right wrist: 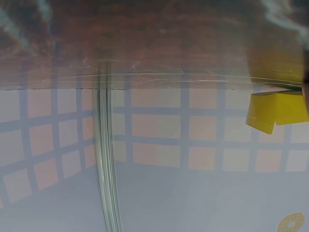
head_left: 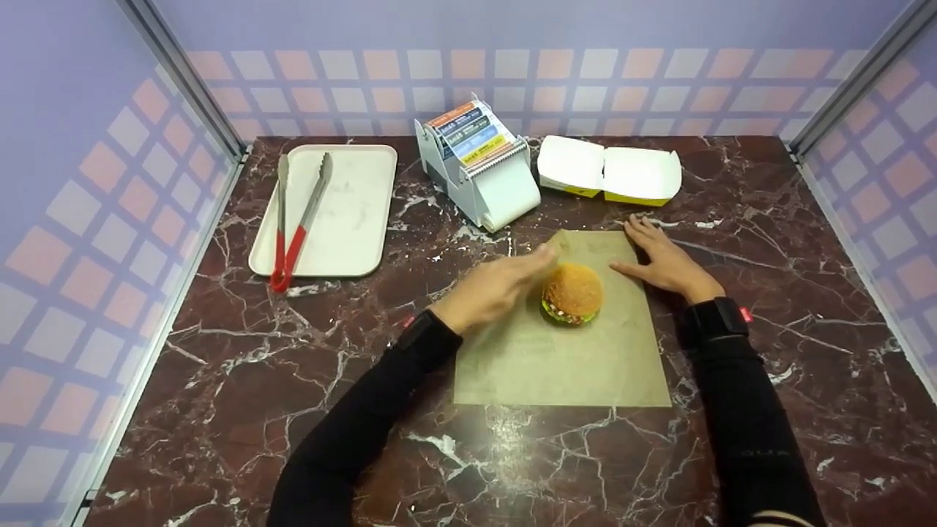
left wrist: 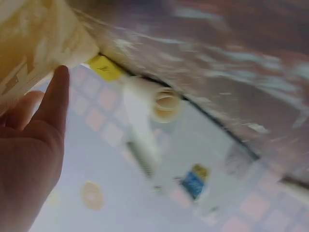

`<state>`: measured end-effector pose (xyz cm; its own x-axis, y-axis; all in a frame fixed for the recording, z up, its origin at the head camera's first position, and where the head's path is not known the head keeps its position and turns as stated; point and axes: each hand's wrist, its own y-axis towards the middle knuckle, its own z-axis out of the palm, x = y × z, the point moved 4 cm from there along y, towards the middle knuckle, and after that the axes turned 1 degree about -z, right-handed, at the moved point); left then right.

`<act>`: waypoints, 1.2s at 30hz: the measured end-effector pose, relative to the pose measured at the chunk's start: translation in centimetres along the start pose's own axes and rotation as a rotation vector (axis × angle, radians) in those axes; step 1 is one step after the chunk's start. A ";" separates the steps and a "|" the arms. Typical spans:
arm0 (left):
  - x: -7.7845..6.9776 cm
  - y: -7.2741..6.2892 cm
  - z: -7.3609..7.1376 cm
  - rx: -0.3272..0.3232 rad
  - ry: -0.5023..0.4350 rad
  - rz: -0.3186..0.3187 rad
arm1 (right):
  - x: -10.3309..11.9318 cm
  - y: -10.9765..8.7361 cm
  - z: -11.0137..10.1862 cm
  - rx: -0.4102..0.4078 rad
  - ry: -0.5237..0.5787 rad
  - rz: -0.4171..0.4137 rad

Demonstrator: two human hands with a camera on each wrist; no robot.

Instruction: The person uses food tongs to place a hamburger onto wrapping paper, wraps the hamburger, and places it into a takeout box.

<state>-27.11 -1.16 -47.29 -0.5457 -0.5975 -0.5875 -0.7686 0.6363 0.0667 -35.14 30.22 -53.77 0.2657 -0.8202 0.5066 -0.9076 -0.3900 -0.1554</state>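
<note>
A burger [head_left: 573,293] lies on a sheet of brown wrapping paper [head_left: 564,369]. My left hand [head_left: 494,289] is at the paper's upper left, beside the bun, slightly blurred. There the paper is raised and bent inward. In the left wrist view the lifted paper [left wrist: 34,38] meets my fingertips, seemingly pinched, one finger in front of its edge; part of the grip is hidden. My right hand [head_left: 670,263] rests spread beside the upper right edge, fingertips near that corner. It holds nothing.
Behind the paper stand an open burger box [head_left: 640,172] and a label dispenser [head_left: 479,161]. Red-handled tongs [head_left: 294,241] lie on a white tray [head_left: 351,252] at the left. Walls border the dark marbled tabletop [head_left: 256,410] at the back and sides.
</note>
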 end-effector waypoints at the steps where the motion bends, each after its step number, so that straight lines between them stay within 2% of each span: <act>1: -0.6 0.0 0.3 0.013 0.059 0.036 | 0.0 0.0 0.0 0.003 0.002 -0.001; 4: -1.9 -0.2 1.2 0.021 0.322 0.157 | 0.1 0.0 0.0 0.003 0.004 0.005; 6: -2.5 -0.4 1.8 0.026 0.468 0.207 | 0.1 0.0 0.1 0.000 0.003 0.006; 8: -2.7 -0.5 2.4 0.050 0.578 0.235 | 0.0 0.1 0.0 -0.006 -0.003 0.003; 11: -2.6 -0.6 3.0 0.087 0.666 0.256 | 0.0 0.1 0.1 -0.009 0.001 -0.004; 18: -2.3 -0.8 3.4 0.114 0.664 0.258 | -0.1 -0.2 0.1 -0.029 -0.009 -0.004; 22: -2.3 -0.9 3.5 0.117 0.684 0.255 | 0.0 -1.3 0.1 -0.060 -0.007 -0.044; 25: -2.3 -0.9 3.5 0.111 0.694 0.250 | -0.1 -3.7 -0.2 -0.049 0.040 -0.143; 31: -2.5 -0.8 3.8 0.115 0.658 0.255 | -1.1 -10.9 -0.4 0.094 0.227 -0.329; 33: -2.5 -0.8 3.7 0.117 0.650 0.253 | -1.0 -11.8 -0.2 0.091 0.223 -0.375; 36: -2.3 -0.8 3.6 0.123 0.643 0.243 | -0.4 -11.4 0.3 0.039 0.162 -0.386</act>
<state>-24.00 1.46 -48.84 -0.8158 -0.5777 0.0285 -0.5773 0.8163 0.0214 -24.77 34.87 -52.41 0.5269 -0.5355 0.6601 -0.7374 -0.6741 0.0418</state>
